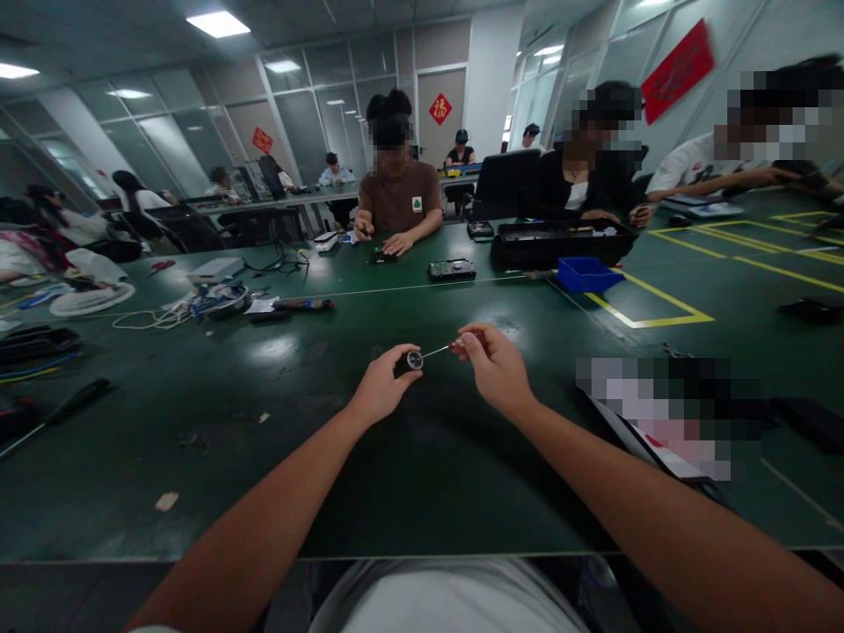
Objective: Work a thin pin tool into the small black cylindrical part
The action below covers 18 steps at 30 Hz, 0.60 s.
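Observation:
My left hand (382, 387) is closed around a small dark round part with a silvery rim (415, 360), its open end facing right. Fingers and thumb hide most of that part, so I cannot tell its exact kind. In my right hand (494, 365) is a screwdriver (438, 351) with a thin metal shaft and a reddish handle, pinched between thumb and fingers. The shaft points left, and its tip is at the rim of the round part. Both hands are held above the green tabletop (422, 475).
A blue bin (589, 274), a hard drive (452, 269) and a black casing (560, 245) lie toward the far side. To the left are a screwdriver (59, 415), a tool (303, 304) and tangled cables (224, 299). A person (399, 198) works opposite.

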{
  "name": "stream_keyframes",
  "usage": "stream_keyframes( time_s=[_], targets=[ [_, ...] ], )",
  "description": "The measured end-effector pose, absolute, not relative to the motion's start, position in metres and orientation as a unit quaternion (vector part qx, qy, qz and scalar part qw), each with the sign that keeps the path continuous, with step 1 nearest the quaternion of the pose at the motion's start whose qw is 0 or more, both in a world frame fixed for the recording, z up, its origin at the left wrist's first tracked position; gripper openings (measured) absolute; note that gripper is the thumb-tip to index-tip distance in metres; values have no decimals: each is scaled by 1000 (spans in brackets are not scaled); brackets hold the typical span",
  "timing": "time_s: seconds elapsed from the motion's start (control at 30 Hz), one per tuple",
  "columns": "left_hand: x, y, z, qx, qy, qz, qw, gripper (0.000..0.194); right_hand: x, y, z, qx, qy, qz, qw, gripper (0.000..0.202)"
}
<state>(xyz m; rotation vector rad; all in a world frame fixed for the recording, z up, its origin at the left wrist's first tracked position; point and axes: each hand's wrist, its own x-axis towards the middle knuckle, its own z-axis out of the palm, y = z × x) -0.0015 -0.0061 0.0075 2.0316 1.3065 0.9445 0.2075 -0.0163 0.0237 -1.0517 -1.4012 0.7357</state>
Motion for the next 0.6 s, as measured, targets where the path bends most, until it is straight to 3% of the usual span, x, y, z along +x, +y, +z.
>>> stream_keyframes(
  time_s=[0.43, 0.6],
  targets=[
    [-3, -7, 8, 773, 477, 337, 249, 40, 213, -21, 30, -465, -668, 267, 515, 23],
    [-4, -7, 8, 783, 472, 331, 233, 40, 212, -22, 32, -517, -664, 216, 494, 34]
  ],
)
